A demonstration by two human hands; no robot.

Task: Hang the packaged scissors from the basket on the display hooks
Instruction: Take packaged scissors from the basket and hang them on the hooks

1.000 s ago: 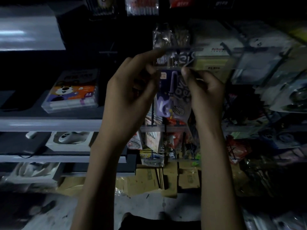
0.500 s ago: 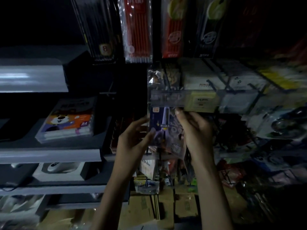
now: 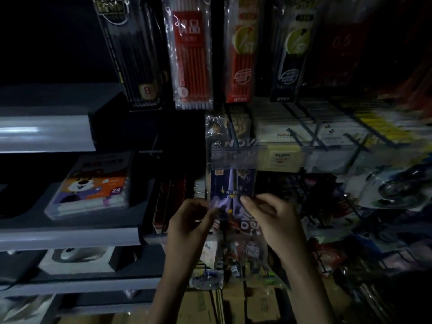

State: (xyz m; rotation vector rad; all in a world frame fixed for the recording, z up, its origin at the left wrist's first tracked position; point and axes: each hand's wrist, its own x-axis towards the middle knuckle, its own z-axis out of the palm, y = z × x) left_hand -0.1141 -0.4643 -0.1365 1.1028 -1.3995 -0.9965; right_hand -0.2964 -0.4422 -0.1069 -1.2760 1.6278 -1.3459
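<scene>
So the left hand (image 3: pixel 190 222) and right hand (image 3: pixel 274 217) each pinch a lower side edge of the blue-carded pack of purple scissors (image 3: pixel 230 187), probably to keep it square to the hook. Its top sits behind the clear plastic price strip (image 3: pixel 236 156) (hook itself hidden, too dark).

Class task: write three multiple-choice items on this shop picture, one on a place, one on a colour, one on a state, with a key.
1. Relative to the clear label strip, the scissors pack is: A) above B) just below C) far left.
2. The scissors inside are: A) purple B) green C) orange.
3. The pack is gripped by: A) the left hand and the right hand B) one hand C) no hand.

Key: B, its top sits under the strip; A, a lavender blade and handles show; A, fingers of both pinch its sides.
</scene>
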